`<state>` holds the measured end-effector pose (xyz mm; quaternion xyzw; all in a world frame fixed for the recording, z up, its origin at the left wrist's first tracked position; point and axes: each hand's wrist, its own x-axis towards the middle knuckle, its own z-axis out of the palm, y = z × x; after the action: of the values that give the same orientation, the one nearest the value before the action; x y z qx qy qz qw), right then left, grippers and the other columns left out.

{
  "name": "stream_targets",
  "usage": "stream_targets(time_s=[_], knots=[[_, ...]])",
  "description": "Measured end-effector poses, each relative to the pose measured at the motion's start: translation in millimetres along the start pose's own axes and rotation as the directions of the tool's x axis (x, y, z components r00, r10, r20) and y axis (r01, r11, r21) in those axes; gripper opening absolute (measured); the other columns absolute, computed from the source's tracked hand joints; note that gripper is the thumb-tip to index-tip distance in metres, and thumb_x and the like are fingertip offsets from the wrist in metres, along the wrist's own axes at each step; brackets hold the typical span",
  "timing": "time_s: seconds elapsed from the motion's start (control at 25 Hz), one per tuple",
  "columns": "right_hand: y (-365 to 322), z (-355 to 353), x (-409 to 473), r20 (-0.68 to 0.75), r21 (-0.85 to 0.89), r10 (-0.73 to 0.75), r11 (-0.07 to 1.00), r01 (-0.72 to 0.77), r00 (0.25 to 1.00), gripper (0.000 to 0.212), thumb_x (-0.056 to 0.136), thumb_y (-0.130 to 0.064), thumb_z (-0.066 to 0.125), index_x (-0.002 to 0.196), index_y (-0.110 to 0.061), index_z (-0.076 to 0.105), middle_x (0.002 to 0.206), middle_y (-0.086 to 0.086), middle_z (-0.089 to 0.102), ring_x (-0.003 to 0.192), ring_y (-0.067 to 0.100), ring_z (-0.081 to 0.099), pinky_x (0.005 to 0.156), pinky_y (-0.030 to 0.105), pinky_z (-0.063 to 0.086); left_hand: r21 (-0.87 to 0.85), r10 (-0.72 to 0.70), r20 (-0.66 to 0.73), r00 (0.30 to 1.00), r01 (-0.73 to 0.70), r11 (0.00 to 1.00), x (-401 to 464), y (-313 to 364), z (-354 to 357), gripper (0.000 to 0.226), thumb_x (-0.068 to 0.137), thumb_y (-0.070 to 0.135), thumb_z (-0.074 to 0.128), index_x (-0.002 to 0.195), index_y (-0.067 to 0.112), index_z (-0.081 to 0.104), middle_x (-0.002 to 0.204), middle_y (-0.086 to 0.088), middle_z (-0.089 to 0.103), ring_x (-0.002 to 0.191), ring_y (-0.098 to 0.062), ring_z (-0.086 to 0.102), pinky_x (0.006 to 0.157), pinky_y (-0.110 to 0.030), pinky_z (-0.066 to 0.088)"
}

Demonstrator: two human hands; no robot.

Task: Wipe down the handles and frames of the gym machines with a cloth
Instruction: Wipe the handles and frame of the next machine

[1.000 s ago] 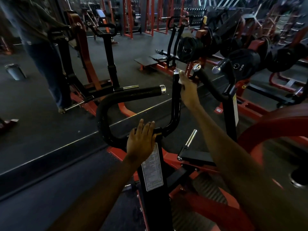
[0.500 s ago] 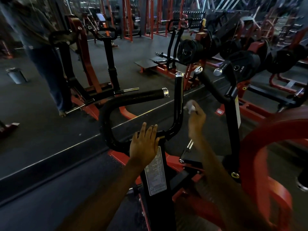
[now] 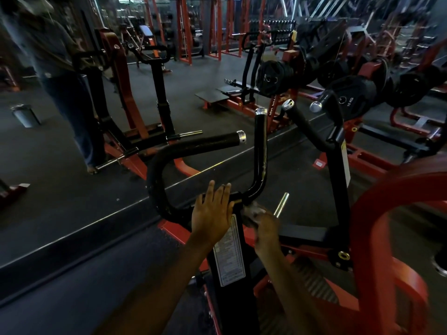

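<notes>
At frame centre, the left hand (image 3: 212,213) rested flat, fingers straight, on the black post (image 3: 232,274); the right hand (image 3: 266,228) gripped a cloth (image 3: 252,211) against the handle (image 3: 261,160) base.

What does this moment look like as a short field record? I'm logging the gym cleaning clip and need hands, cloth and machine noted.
left hand: left hand rests flat, fingers straight, on top of the black post
right hand: right hand grips the cloth
cloth position: at the base of the upright handle, beside the post
side handle: side handle untouched
label: white label on the post
blur: right hand blurred
</notes>
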<state>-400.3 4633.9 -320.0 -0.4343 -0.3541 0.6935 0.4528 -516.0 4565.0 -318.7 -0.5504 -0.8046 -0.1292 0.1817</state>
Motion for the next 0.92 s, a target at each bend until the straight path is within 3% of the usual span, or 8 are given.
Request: stream_targets(time_s=[0.08,0.16,0.2,0.28,0.44,0.6,0.72,0.92], knots=[[-23.4,0.2,2.1,-0.101,-0.161,-0.416,0.903,0.398,0.904,0.027,0.092,0.007,0.045,0.114,0.003,0.06,0.104,0.014,0.064,0.09,0.012,0.065,0.071,0.014,0.051,0.003,0.005,-0.006,1.0,-0.005,1.0,-2.0,0.4,4.6,0.054,0.1,0.037,0.022,0.132,0.009,0.055,0.127,-0.008,0.062,0.129,-0.031,0.05,0.086,-0.043,0.051],[-43.5,5.5,22.7,0.327,-0.403,-0.691,0.515,0.756,0.645,0.03,0.087,0.011,0.051,0.113,0.0,0.062,0.114,0.013,0.064,0.103,0.013,0.064,0.09,0.023,0.05,-0.004,0.0,0.007,1.0,0.0,1.0,1.0,-0.9,4.1,0.056,0.103,0.036,0.016,0.132,0.009,0.056,0.128,-0.007,0.062,0.129,-0.031,0.05,0.085,-0.043,0.051],[-44.6,9.4,34.0,0.602,-0.484,-0.609,0.234,0.843,0.516,0.034,0.083,0.009,0.055,0.114,-0.002,0.062,0.116,0.012,0.064,0.109,0.019,0.062,0.099,0.036,0.047,-0.004,0.012,0.004,1.0,-0.012,1.0,1.6,-1.8,3.8,0.056,0.103,0.036,0.016,0.133,0.009,0.055,0.128,-0.007,0.062,0.129,-0.031,0.049,0.085,-0.043,0.051],[-31.5,7.8,47.8,0.833,-0.481,-0.393,-0.163,0.862,0.39,0.033,0.08,-0.001,0.061,0.112,-0.004,0.063,0.113,0.013,0.065,0.11,0.027,0.061,0.106,0.053,0.036,-0.009,0.015,0.008,1.0,-0.015,1.0,-2.8,-1.2,2.8,0.053,0.1,0.037,0.024,0.133,0.01,0.054,0.13,-0.008,0.06,0.129,-0.032,0.049,0.088,-0.044,0.049],[-11.6,-29.9,23.0,0.857,-0.362,-0.465,-0.24,0.901,0.221,0.041,0.087,-0.008,0.039,0.126,0.0,0.051,0.131,0.015,0.054,0.126,0.02,0.044,0.113,0.034,0.027,-0.012,0.017,-0.037,0.999,-0.018,1.0,-23.2,11.5,14.0,0.056,0.096,0.038,0.025,0.143,0.009,0.034,0.144,-0.012,0.047,0.134,-0.032,0.041,0.107,-0.05,0.029],[-46.0,-7.8,29.0,0.77,-0.471,-0.534,-0.107,0.876,0.349,0.039,0.085,-0.012,0.042,0.119,-0.001,0.059,0.12,0.015,0.062,0.116,0.026,0.057,0.108,0.035,0.035,-0.008,0.008,-0.087,0.996,-0.009,1.0,-29.2,12.0,23.0,0.06,0.097,0.039,0.02,0.147,0.006,0.018,0.152,-0.015,0.034,0.139,-0.034,0.032,0.113,-0.051,0.009],[-23.7,-14.9,31.8,0.909,-0.368,-0.334,-0.36,0.857,0.25,0.044,0.084,-0.008,0.041,0.127,0.0,0.047,0.129,0.019,0.056,0.122,0.028,0.053,0.114,0.034,0.022,-0.011,0.02,-0.098,0.995,-0.021,1.0,-28.9,12.0,23.0,0.06,0.097,0.039,0.02,0.147,0.006,0.02,0.151,-0.015,0.035,0.139,-0.033,0.033,0.113,-0.05,0.011],[-27.4,-65.9,46.7,0.875,-0.375,-0.406,-0.224,0.9,0.264,0.046,0.09,0.0,0.038,0.136,-0.001,0.042,0.145,0.014,0.039,0.136,0.027,0.035,0.117,0.039,0.019,-0.042,0.03,-0.139,0.99,-0.037,0.998,-29.6,11.6,24.5,0.061,0.097,0.038,0.02,0.147,0.004,0.012,0.15,-0.015,0.038,0.137,-0.033,0.038,0.11,-0.051,0.017]])
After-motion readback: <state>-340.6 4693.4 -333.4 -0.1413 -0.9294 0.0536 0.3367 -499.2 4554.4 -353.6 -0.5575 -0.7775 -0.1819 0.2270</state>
